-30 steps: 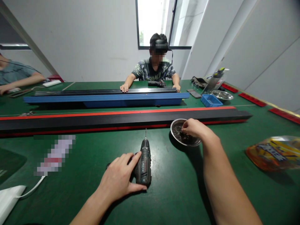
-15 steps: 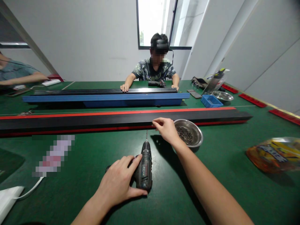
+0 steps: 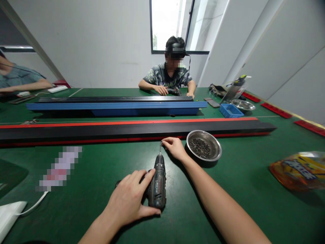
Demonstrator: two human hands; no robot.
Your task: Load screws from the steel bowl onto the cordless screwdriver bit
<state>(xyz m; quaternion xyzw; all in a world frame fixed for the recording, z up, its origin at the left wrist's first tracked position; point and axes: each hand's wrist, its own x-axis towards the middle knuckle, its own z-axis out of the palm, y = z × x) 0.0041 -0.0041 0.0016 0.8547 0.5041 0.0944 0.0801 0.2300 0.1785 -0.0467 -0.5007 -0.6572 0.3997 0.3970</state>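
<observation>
Drill [image 3: 158,189] lying near middle of tabletop [image 3: 101,159], bit [image 3: 160,149] pointing toward far edge. Left hand [image 3: 127,195] clasping body; right hand [image 3: 175,147] nearer tip, fingers pinching together beside it, contents unclear.

Tabletop [image 3: 228,210]: uniform green. Long bar [image 3: 122,131]: matte black, bordered by 2 red edges. Drill [image 3: 157,186]: black, with faint red lettering. Bowl [image 3: 216,149]: silver; its small pieces [image 3: 200,148], dark grey. Rail [image 3: 122,106] and small bin [image 3: 231,111]: blue. Pouch [image 3: 299,171]: orange and yellow, with white lettering on a dark patch. Shirt [image 3: 158,75] opposite: dark, with a pale mottled print. Wall [image 3: 101,40]: pale grey.
</observation>
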